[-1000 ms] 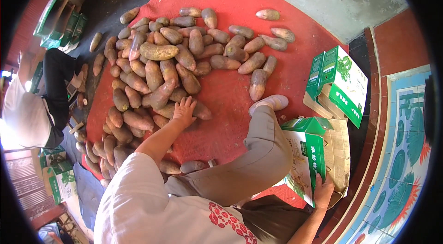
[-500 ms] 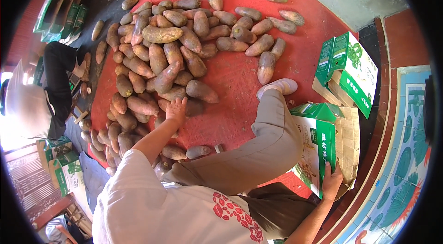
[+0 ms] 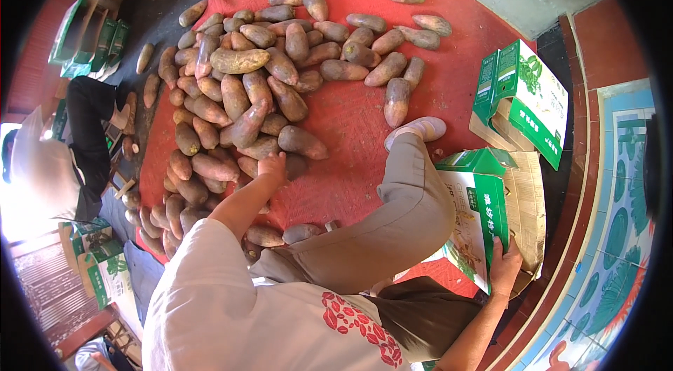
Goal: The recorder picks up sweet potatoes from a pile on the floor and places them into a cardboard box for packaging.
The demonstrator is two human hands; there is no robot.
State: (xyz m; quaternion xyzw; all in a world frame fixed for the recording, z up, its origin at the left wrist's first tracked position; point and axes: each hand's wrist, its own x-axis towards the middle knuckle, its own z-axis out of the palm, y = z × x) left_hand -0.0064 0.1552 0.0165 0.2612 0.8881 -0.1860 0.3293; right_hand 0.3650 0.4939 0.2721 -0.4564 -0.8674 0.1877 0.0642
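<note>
Large, long brownish-pink tubers [image 3: 238, 97] lie heaped on a red mat in front of me and to the left. At the near right side of the heap, my left hand [image 3: 272, 169] is curled down against a dark tuber [image 3: 297, 166], its fingertips partly hidden. My right hand [image 3: 503, 266] grips the near edge of a green and white cardboard carton [image 3: 473, 227], thumb on its outer green wall and fingers over the edge. The carton stands tilted beside my bent leg with brown flaps folded out. What is inside it is hidden.
A second green and white carton [image 3: 526, 101] stands farther along the right, beside a tiled wall [image 3: 617, 231]. Loose tubers lie on the red mat [image 3: 343, 111] beyond my foot [image 3: 424, 129]. Another person [image 3: 52, 153] sits at the left, near stacked cartons [image 3: 94, 31].
My left hand has moved slightly right, its fingers going from spread to curled down at the tuber. My right hand keeps its hold on the carton. The whole view has shifted a little.
</note>
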